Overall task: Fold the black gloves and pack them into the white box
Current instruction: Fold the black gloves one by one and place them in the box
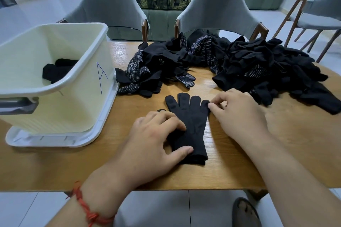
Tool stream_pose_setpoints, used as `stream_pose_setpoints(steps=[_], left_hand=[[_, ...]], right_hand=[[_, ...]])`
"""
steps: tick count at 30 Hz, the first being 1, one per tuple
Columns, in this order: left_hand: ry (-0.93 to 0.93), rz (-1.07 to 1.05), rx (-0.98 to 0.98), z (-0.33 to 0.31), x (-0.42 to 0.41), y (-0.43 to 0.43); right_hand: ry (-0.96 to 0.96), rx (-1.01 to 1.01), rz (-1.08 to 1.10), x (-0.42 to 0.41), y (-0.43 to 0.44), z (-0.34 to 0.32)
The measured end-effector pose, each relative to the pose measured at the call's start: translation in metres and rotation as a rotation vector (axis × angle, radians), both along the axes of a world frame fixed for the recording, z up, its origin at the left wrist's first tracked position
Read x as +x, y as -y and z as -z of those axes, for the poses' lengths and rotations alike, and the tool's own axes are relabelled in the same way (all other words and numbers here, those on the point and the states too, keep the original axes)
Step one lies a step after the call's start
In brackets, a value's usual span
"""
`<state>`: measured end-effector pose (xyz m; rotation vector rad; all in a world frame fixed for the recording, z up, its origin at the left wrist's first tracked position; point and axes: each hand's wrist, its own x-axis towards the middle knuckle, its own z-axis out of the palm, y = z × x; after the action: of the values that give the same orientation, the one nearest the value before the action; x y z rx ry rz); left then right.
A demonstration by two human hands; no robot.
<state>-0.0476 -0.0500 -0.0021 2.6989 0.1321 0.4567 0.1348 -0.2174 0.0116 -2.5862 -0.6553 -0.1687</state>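
Note:
A black glove (191,125) lies flat on the wooden table (230,169), fingers pointing away from me. My left hand (155,140) rests on its palm and cuff, thumb pressing near the cuff. My right hand (238,114) pinches the tip of the glove's rightmost finger. A heap of black gloves (230,61), some with white dots, lies across the far side of the table. The white box (53,79), marked with a blue "A", stands at the left with folded black gloves (55,72) inside.
The box sits on its white lid (99,134). Two grey chairs (110,7) stand behind the table, a third at the far right. The table's near edge runs just below my wrists.

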Motion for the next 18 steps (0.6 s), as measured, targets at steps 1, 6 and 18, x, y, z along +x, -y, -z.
stream_pose_setpoints(steps=[1,6,18], left_hand=[[-0.002,-0.001,0.000,0.000,0.000,0.000],[0.006,-0.008,-0.008,0.000,0.000,0.000],[0.017,-0.010,0.005,0.002,0.001,0.000]], right_hand=[[0.013,-0.021,0.006,-0.001,-0.001,-0.001],[0.179,-0.039,0.004,0.001,-0.006,0.000],[0.176,-0.058,-0.460,-0.001,-0.026,0.014]])
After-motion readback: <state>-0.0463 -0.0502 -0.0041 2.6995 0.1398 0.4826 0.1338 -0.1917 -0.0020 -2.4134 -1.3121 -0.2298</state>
